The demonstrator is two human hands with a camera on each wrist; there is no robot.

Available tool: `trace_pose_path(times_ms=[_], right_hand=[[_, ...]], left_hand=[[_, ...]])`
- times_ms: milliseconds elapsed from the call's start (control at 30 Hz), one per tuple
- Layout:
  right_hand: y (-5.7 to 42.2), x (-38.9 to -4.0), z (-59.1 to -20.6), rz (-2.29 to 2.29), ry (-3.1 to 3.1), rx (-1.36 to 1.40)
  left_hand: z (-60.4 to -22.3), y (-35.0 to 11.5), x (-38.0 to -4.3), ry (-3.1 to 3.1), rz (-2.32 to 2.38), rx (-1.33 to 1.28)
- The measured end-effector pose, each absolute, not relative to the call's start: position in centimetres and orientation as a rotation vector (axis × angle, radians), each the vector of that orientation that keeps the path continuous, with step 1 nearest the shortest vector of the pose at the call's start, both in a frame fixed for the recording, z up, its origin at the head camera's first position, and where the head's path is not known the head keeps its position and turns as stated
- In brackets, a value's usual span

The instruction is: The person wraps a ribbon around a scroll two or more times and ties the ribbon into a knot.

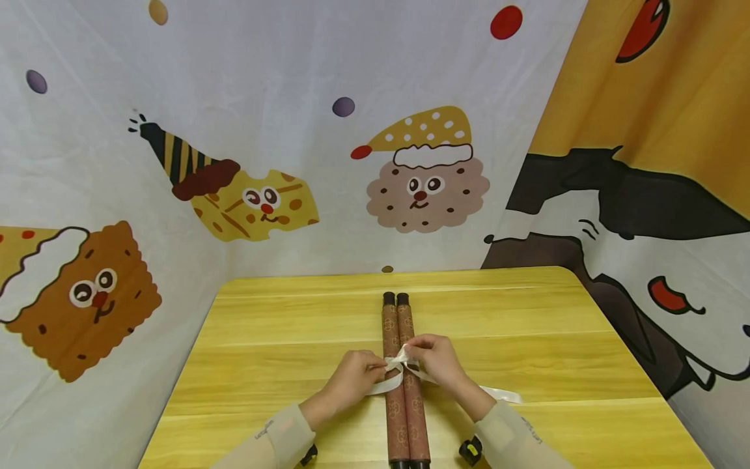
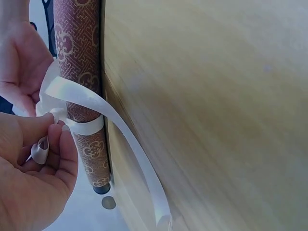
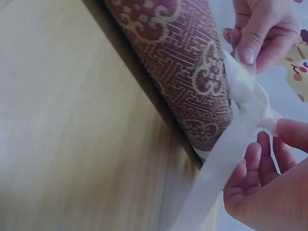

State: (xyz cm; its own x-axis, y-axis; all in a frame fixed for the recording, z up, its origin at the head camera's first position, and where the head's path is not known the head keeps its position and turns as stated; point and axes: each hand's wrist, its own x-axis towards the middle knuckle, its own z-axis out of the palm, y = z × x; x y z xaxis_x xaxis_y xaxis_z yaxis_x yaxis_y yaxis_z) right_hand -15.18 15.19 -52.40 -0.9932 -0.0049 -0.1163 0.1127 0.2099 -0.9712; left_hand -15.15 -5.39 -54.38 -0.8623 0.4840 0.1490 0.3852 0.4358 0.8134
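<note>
Two brown, gold-patterned scrolls with black end knobs lie side by side on the table, pointing away from me. White ribbon passes around them and gathers in a loose knot or bow on top. My left hand pinches one part of the ribbon between thumb and fingers, with a small loop showing inside its curled fingers. Opposite it, my right hand pinches another part near the knot. Loose ribbon tails trail to both sides. The knot's exact form is partly hidden by the fingers.
The wooden table has its far edge against a white cloth backdrop printed with cartoon snacks. An orange and black patterned cloth hangs at the right. Small black objects sit beside both forearms.
</note>
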Motion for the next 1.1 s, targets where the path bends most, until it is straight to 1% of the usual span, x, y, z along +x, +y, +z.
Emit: trace_pose_path(times_ms=[133,200,300,533,1100], right_hand=[[15.3,-14.6,-50.4,-1.935,2.354,0.104],[15.5,-14.6,-50.3,-1.949,2.351,0.085],[16.0,-15.0,-50.8,-1.990,2.316,0.086],[17.5,-16.2,-52.9,-2.021,2.361,0.186],[19.9,-16.8,-53.4,-1.956,2.369,0.225]], left_hand=[[-54.0,-5.7,-15.0,2.573,1.405,0.787],[-53.9,-5.8,-15.0,2.579,1.405,0.792],[-53.9,-6.1,-15.1,2.597,1.404,0.790],[-54.2,-6.7,-15.6,2.644,1.403,0.813],[-53.8,-7.6,-15.9,2.536,1.514,0.708]])
